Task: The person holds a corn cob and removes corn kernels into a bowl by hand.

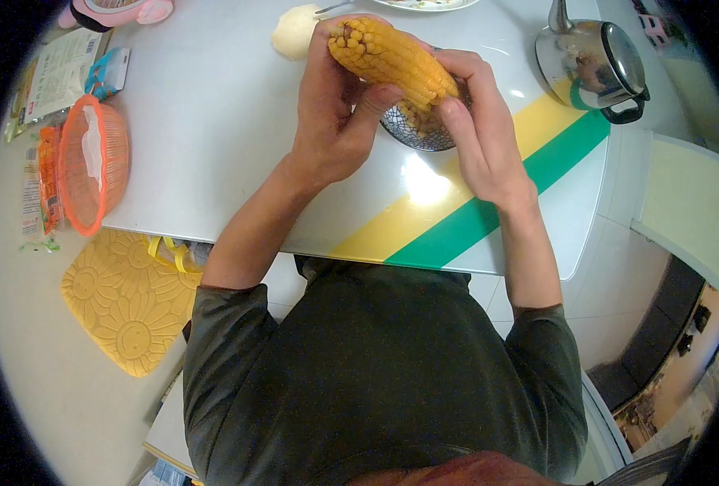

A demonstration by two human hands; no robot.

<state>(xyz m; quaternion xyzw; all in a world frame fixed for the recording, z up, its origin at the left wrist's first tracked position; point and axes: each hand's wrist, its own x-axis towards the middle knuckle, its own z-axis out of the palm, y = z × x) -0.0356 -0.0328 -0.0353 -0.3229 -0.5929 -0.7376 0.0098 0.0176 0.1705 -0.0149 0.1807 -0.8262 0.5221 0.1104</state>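
Observation:
A yellow corn cob [396, 58] is held between both hands above the table, tilted down to the right. My left hand [339, 113] wraps round its left part, with the thumb underneath. The fingers and thumb of my right hand [481, 121] press on its lower right end. Below the cob sits a dark patterned bowl [428, 144], partly hidden by the hands, with yellow kernels [420, 117] in it. A pale round bun [294, 32] lies on the table just beyond my left hand.
The white table [205, 162] has yellow and green stripes. A glass teapot [586, 65] stands at the back right. At the left are an orange basket [115, 154], food packets [61, 77] and a pink object [132, 14]. A plate [432, 4] shows at the top edge.

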